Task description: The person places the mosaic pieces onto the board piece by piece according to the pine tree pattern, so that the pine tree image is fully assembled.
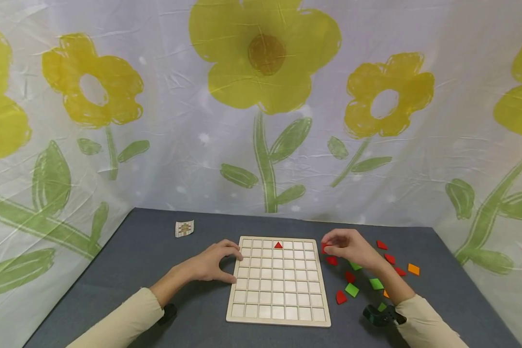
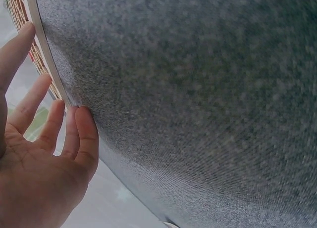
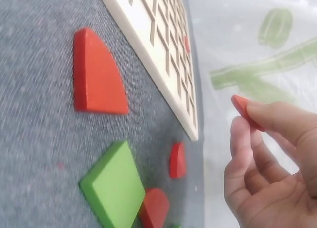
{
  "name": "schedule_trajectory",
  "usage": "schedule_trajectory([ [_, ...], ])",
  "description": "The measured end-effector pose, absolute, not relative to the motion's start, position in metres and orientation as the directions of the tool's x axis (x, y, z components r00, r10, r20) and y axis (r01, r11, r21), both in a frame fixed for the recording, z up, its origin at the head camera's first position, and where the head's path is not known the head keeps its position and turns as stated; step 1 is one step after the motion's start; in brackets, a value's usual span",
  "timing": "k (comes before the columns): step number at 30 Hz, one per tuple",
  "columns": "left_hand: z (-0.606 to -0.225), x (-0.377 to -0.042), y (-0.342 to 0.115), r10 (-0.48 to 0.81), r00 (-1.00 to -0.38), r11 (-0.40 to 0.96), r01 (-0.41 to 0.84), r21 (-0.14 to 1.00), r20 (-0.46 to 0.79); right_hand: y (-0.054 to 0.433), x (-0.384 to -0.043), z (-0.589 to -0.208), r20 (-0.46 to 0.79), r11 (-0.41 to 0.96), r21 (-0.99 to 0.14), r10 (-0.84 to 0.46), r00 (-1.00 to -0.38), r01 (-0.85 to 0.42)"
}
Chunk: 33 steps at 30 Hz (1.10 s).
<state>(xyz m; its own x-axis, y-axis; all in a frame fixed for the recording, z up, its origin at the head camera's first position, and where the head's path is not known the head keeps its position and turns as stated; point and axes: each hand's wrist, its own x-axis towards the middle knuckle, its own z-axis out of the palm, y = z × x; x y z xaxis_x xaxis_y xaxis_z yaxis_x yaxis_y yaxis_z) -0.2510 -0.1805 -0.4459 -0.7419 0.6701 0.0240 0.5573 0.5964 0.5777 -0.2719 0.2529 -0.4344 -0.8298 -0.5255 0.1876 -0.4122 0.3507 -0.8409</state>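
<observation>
A pale wooden grid board [image 1: 277, 321] lies on the dark table, its many square cells bare except for one red triangle [image 1: 278, 245] in the top row. My left hand [image 1: 210, 263] touches the board's left edge with relaxed, spread fingers; the left wrist view shows the fingertips along that rim. Just off the board's upper right corner, my right hand [image 1: 350, 247] pinches a small red piece [image 3: 241, 105] between thumb and fingers, raised above the table. Its full outline is partly covered by the thumb.
Right of the board lie several loose pieces: a red quarter-round piece [image 3: 101, 79], a green square [image 1: 352, 290], an orange square [image 1: 413, 269] and more. A small patterned card [image 1: 184, 228] lies at the back left. A flowered cloth [image 1: 165, 145] hangs behind the table.
</observation>
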Motion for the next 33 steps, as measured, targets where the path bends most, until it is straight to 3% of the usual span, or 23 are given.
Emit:
schedule_trajectory([
  [25, -0.443, -0.249, -0.179, 0.668, -0.744, 0.603, 0.548, 0.580, 0.009, 0.203, -0.280, -0.436, 0.250, 0.277, -0.821, -0.610, -0.752, -0.499],
  [33, -0.443, -0.250, -0.179, 0.659, -0.752, 0.617, 0.536, 0.576, -0.006, 0.184, -0.282, -0.434, 0.211, 0.240, -0.860, -0.637, -0.741, -0.451],
])
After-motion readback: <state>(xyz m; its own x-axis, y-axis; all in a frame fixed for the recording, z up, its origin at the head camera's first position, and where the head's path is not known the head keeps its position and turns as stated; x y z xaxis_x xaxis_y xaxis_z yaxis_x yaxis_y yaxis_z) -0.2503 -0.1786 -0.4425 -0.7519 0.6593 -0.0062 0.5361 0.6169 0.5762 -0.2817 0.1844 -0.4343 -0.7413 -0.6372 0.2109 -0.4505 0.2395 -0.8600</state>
